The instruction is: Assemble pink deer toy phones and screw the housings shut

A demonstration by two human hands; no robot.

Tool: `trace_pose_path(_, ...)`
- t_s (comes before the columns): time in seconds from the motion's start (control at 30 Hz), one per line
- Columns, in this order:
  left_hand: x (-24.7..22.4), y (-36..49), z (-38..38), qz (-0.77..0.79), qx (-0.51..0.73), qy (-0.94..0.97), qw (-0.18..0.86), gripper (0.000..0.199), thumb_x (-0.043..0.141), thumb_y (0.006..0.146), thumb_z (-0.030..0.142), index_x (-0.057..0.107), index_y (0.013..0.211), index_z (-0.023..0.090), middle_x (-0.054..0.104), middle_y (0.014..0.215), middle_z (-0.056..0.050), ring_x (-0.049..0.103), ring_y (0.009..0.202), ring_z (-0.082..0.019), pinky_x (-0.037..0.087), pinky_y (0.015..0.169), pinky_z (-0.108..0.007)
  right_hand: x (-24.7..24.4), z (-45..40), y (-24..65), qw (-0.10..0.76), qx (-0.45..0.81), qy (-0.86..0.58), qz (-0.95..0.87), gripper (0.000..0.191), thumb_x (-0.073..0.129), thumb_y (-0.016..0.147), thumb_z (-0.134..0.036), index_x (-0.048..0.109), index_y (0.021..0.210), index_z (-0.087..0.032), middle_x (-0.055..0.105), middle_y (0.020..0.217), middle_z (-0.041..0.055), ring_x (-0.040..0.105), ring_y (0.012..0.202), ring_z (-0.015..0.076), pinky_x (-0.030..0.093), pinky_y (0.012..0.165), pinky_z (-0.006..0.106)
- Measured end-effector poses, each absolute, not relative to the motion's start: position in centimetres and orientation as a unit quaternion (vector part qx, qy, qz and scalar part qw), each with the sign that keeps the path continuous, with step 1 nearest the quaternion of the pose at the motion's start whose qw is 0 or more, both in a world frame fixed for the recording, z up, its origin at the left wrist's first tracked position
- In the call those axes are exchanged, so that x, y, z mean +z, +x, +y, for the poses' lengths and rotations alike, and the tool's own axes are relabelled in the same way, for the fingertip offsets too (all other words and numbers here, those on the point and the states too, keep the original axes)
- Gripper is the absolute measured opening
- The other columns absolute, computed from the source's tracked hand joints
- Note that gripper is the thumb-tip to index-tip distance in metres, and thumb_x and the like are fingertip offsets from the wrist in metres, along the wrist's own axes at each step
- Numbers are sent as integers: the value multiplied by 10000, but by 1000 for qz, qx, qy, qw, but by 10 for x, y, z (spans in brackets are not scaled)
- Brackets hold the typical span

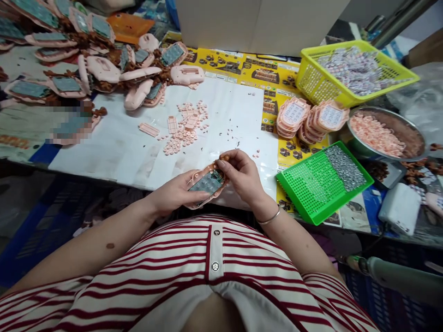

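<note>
Close to my body, above the table's near edge, my left hand (176, 191) grips a pink plastic toy shell (207, 184) with a grey-green circuit board inside. Its thumb lies across the lower side of the shell. At the shell's upper right end, my right hand (240, 173) pinches a small brown piece (224, 158) between thumb and fingertips; whether that piece is fixed to the shell I cannot tell. Just beyond my hands lies a heap of small pink button pieces (180, 138), with a few pink rectangular frames (149, 129) beside it.
At the left are many similar pink shells (104, 69) with boards. On the right stand stacked pink panels (294, 115), a green basket of screws (311, 189), a metal bowl of pink parts (377, 133) and a yellow basket (311, 78). A power screwdriver (391, 272) hangs at lower right.
</note>
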State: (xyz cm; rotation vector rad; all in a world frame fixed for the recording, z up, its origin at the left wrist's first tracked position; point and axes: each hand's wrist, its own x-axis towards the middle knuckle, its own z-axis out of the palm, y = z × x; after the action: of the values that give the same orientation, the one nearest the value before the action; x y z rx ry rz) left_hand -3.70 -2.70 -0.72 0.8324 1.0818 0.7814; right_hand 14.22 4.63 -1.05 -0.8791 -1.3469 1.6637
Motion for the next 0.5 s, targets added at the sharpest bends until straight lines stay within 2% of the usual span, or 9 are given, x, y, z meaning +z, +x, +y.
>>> trace_pose_path(0.13,-3,-32,-20,393,345,320,790,456,886,695,268,680,1081,139,755,939,-88,693,815,-203,543,688,-260,2,48,149,367,627,-290,-623,287,751,828,-465,629,918,-221,649,867,-14,606,771,114,533,771,297)
trace_pose_path(0.23,0,-21,-13,354,365,269,818,400,858,707,216,720,1070,122,771,943,-112,721,828,-222,582,730,-290,19,73,163,338,517,-331,-713,308,653,909,-479,655,1019,-191,690,937,31,640,847,146,536,825,332)
trace_pose_path(0.33,2,-13,-7,323,406,209,829,387,818,714,206,749,1079,100,782,973,-141,743,826,-249,617,733,-328,34,116,188,308,264,-491,-771,225,611,944,-305,673,1096,-151,704,1047,105,649,952,210,509,918,418)
trace_pose_path(0.4,3,-11,-4,318,432,174,826,370,803,694,202,766,1051,108,787,992,-137,757,828,-278,642,710,-371,37,147,207,224,95,-587,-772,218,531,937,-145,692,1083,-134,687,1091,158,630,1055,280,476,968,498)
trace_pose_path(0.5,3,-11,-1,325,453,144,818,357,789,668,201,779,1017,127,795,982,-117,768,808,-297,661,663,-404,31,180,232,115,-17,-655,-747,295,467,892,-29,702,1065,-68,649,1143,237,589,1142,355,457,960,560)
